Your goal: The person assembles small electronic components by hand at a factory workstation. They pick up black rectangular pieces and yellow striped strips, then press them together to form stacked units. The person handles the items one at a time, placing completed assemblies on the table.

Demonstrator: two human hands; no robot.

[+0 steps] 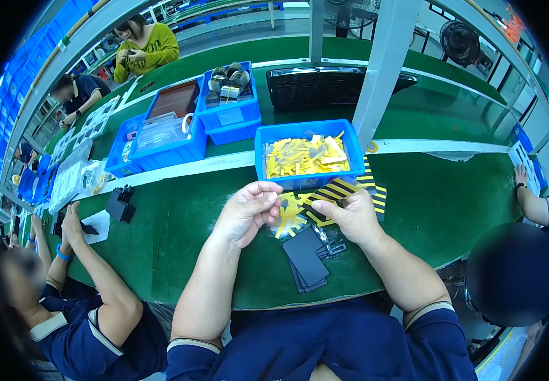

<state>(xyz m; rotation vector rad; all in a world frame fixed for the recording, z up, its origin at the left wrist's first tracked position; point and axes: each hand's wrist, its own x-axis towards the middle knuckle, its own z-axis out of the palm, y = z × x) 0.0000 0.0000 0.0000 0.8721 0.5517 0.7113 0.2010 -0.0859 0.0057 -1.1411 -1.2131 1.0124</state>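
Observation:
My left hand (249, 214) is closed in a pinch, thumb against the forefinger, over the green table. Whatever sits between those fingertips is too small to make out. Held between thumb and fingers of my right hand (356, 219) is a black-and-yellow striped sheet (337, 190). More striped sheets (371, 184) lie just beyond that hand. Loose yellow strips (285, 222) are scattered on the table between my hands. Nearer to me rests a small stack of flat dark-grey plates (306, 256), with small black parts (333, 249) in clear plastic beside it.
A blue bin (263, 166) of yellow strips stands just beyond my hands, close to a white post (389, 57). Other blue bins (179, 152) are at the far left. Black parts (120, 203) lie left. Co-workers sit on both sides; one person's hands (71, 225) work at the left.

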